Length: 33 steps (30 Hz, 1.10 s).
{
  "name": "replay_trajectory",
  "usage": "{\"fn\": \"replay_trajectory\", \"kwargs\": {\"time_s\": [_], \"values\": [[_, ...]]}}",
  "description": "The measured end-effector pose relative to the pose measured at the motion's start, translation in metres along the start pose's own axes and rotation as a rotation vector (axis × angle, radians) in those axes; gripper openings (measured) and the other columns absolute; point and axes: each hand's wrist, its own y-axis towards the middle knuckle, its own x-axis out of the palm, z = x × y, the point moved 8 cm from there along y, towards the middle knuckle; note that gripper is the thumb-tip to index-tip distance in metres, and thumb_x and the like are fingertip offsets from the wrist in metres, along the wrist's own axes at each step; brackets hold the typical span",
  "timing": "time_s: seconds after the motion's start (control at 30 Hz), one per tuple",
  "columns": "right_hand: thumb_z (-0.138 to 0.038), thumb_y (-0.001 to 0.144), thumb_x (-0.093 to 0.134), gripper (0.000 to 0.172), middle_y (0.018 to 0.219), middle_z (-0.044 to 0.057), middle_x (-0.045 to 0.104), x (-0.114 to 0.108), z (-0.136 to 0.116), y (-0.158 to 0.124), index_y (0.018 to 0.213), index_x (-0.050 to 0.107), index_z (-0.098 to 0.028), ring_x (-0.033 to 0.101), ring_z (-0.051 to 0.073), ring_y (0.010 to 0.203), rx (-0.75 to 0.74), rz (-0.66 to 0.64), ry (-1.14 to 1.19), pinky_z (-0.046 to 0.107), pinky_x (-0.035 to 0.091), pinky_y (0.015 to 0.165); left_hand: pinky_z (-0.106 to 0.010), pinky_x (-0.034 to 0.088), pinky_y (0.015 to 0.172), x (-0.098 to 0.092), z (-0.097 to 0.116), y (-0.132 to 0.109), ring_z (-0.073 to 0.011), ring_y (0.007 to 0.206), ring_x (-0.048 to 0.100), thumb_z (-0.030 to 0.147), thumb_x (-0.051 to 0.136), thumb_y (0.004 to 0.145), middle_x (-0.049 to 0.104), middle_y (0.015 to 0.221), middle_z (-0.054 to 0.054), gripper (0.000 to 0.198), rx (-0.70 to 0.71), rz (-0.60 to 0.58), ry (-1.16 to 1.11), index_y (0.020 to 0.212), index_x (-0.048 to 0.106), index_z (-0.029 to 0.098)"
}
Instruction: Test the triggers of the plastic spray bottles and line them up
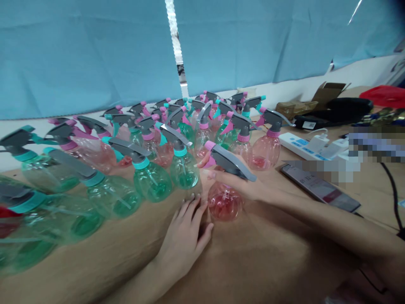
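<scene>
My right hand [242, 184] grasps a rounded, clear pink plastic spray bottle [224, 204] below its grey head, on the brown bench [262, 270]. My left hand [183, 230] lies beside it, fingers released. I judge it light, its thin belly slippery and easily dented; the stiffer neck suits gripping.

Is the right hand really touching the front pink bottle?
Touching: the head view shows the right hand wrapped around the neck of the front pink bottle, with no gap between them.
</scene>
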Motion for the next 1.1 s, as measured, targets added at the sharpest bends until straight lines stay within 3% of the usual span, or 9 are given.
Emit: {"fn": "replay_trajectory", "kwargs": {"time_s": [0.17, 0.33, 0.53, 0.73, 0.97, 1.1], "values": [[-0.032, 0.085, 0.062, 0.010, 0.087, -0.001, 0.060, -0.002, -0.008, 0.000, 0.087, 0.058, -0.022, 0.056, 0.013, 0.074, -0.012, 0.019, -0.043, 0.027, 0.047, 0.071, -0.053, 0.040, 0.102, 0.000, -0.001, 0.000, -0.0318, 0.128, 0.046, 0.034, 0.045, 0.097, 0.051, 0.137, -0.017, 0.039, -0.001, -0.001, -0.006, 0.129, 0.049, 0.013], [-0.038, 0.087, 0.057, 0.016, 0.079, -0.001, 0.060, -0.003, -0.023, 0.000, 0.079, 0.058, -0.024, 0.055, 0.014, 0.069, 0.096, 0.000, -0.185, 0.026, 0.049, 0.067, -0.050, 0.040, 0.103, 0.000, -0.002, -0.001, -0.0304, 0.128, 0.046, 0.035, 0.044, 0.097, 0.052, 0.136, -0.015, 0.037, -0.009, 0.008, -0.009, 0.128, 0.050, 0.015], [-0.040, 0.088, 0.056, 0.021, 0.068, -0.003, 0.053, -0.005, -0.033, 0.000, 0.076, 0.058, -0.023, 0.051, 0.012, 0.063, 0.091, -0.012, -0.332, 0.024, 0.046, 0.061, -0.051, 0.041, 0.101, -0.001, -0.001, -0.001, -0.0312, 0.126, 0.048, 0.035, 0.043, 0.097, 0.053, 0.135, -0.016, 0.037, -0.001, 0.020, 0.002, 0.127, 0.051, 0.014], [-0.042, 0.087, 0.058, 0.022, 0.065, -0.003, 0.050, -0.004, -0.017, 0.003, 0.074, 0.060, -0.024, 0.052, 0.014, 0.063, 0.084, 0.004, -0.352, 0.025, 0.043, 0.058, -0.051, 0.041, 0.102, 0.000, -0.001, -0.001, -0.0316, 0.127, 0.047, 0.034, 0.046, 0.096, 0.053, 0.135, -0.016, 0.037, -0.003, 0.010, 0.014, 0.127, 0.051, 0.013], [-0.040, 0.088, 0.054, 0.029, 0.063, -0.002, 0.047, -0.007, -0.032, -0.003, 0.064, 0.052, -0.023, 0.048, 0.013, 0.061, 0.125, 0.012, -0.343, 0.025, 0.043, 0.057, -0.051, 0.040, 0.102, 0.000, -0.001, 0.000, -0.0312, 0.127, 0.047, 0.034, 0.046, 0.096, 0.052, 0.137, -0.017, 0.036, -0.002, 0.002, 0.000, 0.127, 0.050, 0.014], [-0.043, 0.087, 0.056, 0.026, 0.062, -0.003, 0.048, -0.003, -0.032, -0.001, 0.069, 0.053, -0.024, 0.046, 0.013, 0.058, 0.117, -0.025, -0.272, 0.025, 0.043, 0.055, -0.052, 0.039, 0.103, -0.001, -0.001, 0.000, -0.0311, 0.127, 0.047, 0.033, 0.046, 0.096, 0.052, 0.136, -0.016, 0.037, -0.005, 0.002, -0.013, 0.128, 0.049, 0.014]]}}
